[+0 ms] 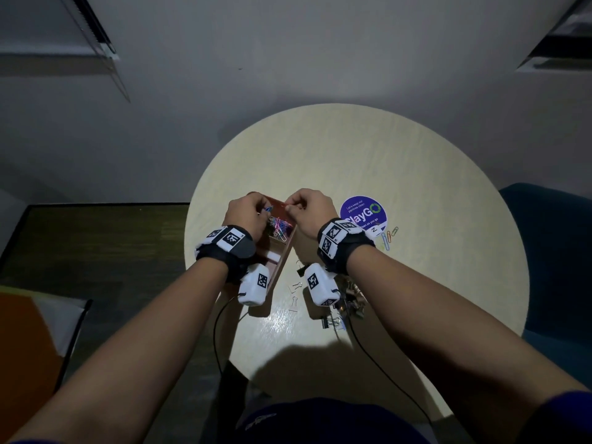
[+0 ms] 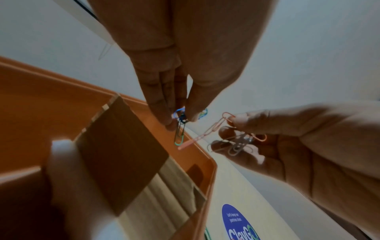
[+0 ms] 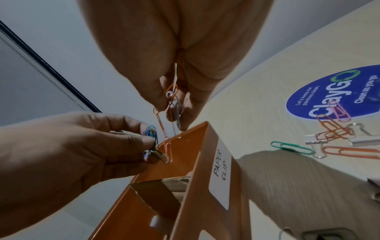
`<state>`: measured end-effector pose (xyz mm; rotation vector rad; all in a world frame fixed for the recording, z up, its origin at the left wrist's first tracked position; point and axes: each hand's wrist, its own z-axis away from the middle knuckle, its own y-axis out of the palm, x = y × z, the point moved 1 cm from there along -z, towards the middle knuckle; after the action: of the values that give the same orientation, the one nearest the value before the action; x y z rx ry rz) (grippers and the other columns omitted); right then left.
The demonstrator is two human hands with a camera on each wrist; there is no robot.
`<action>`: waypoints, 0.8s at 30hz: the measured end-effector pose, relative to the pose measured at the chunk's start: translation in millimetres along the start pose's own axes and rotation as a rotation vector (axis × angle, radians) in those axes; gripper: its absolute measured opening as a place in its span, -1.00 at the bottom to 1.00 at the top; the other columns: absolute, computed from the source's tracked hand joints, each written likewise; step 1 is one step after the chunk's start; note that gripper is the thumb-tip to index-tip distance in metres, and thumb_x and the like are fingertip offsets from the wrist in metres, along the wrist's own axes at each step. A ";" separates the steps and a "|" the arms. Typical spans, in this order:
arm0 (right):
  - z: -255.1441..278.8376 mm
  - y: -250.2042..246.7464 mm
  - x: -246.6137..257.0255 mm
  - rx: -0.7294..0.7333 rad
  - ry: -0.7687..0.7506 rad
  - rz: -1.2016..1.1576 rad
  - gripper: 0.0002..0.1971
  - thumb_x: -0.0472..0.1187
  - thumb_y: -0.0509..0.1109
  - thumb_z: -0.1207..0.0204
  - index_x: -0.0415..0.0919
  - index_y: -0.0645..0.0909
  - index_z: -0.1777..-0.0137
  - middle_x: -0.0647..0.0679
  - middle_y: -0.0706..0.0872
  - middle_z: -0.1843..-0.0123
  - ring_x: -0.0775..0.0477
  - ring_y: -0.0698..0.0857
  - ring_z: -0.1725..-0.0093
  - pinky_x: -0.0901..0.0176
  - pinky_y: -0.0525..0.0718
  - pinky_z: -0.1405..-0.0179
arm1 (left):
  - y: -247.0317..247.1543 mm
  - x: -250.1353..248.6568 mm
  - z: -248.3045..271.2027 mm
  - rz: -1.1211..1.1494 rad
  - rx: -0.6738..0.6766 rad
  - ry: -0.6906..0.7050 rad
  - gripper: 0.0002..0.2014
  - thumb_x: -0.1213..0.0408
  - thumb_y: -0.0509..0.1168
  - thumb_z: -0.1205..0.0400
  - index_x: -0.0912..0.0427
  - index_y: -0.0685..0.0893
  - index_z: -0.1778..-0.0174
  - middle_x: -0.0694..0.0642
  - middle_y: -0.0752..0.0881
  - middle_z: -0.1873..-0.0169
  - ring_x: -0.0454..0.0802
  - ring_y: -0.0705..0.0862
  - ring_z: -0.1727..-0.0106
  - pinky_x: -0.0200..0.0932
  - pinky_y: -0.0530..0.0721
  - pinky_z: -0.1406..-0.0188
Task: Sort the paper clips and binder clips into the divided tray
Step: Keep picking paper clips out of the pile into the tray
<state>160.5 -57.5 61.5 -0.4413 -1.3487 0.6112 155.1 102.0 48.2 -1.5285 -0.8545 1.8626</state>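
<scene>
Lower centre of the head view, nearest the body: loose binder clips (image 1: 347, 299) lie in a heap on the round table (image 1: 416, 174), just right of the tray's near end; none of them is in a hand.
Tray: the orange divided tray (image 1: 283, 262) runs from the frame's centre toward the lower left, with a cardboard divider (image 2: 121, 146) across it; a white label (image 3: 221, 177) on its outer wall reads "PAPER CLIP" beside the far compartment.
Far compartment: a coloured heap of paper clips (image 1: 279, 226) already lies in it.
Left hand: the left hand (image 1: 245, 213) is curled, thumb and fingertips pinching a small bunch of blue and green clips (image 2: 180, 123) over the far compartment.
Right hand: the right hand (image 1: 309, 211) is curled too, pinching orange and silver clips (image 3: 172, 105); a linked pink-orange chain (image 2: 202, 133) dangles from it toward the left hand's bunch.
Right of centre: more paper clips (image 1: 388, 237) lie on the table at the edge of the round blue sticker (image 1: 363, 213).
Step in hand: probably separating tangled clips before dropping them in.
Doing it well: keep both bunches above the far compartment so strays fall inside; pull the chain apart gently, sliding links out, not yanking; release low, on the far side of the divider.
Risk: a springy clip may flick over the tray wall.
</scene>
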 end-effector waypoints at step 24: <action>18.6 -20.7 -35.8 -0.015 0.022 -0.047 -0.85 -0.13 0.41 -0.60 -0.11 0.80 0.01 0.00 0.84 0.12 0.01 0.77 0.06 0.12 0.74 -0.04 | -4.2 -17.3 11.4 -0.129 0.008 0.023 -0.78 0.33 0.28 -0.66 0.15 0.79 -0.14 0.20 0.77 -0.10 0.17 0.71 -0.13 -0.07 0.64 -0.13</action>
<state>141.7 -97.2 50.4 -0.4261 -1.3403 0.5562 147.2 90.0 63.7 -1.4516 -0.9125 1.7509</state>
